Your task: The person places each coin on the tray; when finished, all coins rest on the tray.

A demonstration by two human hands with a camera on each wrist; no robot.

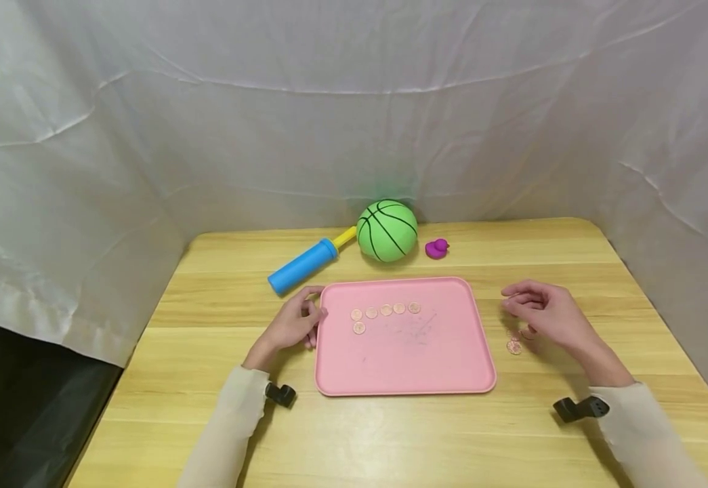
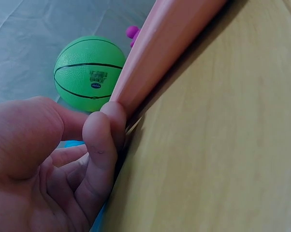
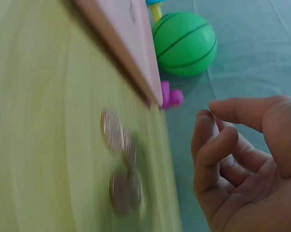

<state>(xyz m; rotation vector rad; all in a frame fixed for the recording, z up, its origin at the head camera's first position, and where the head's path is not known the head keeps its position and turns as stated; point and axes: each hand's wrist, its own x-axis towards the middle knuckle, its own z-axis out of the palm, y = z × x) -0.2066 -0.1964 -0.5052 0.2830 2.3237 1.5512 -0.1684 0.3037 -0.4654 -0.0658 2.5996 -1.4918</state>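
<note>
At the left side of the pink tray [image 1: 414, 373], my left hand [image 1: 293, 322] holds the rim between thumb and curled fingers. In the left wrist view, fingertips [image 2: 98, 133] sit right at the tray's outer wall. Several copper-coloured coins [image 1: 387, 310] lie flat on the tray: a row along its upper part, and one [image 1: 359, 328] below the row's left end. Right of the tray, my right hand [image 1: 545, 312] hovers over a small group of coins [image 1: 514, 347] on the table. Its fingers are loosely bent, thumb and forefinger tips close together, and nothing shows between them.
Behind the tray are a green basketball [image 1: 387, 230], a blue pump [image 1: 303, 267] with a yellow end against the ball, and a purple rubber duck [image 1: 437, 249]. The wooden table [image 1: 390, 434] is bordered by grey-white cloth [image 1: 329, 135] at the back and sides.
</note>
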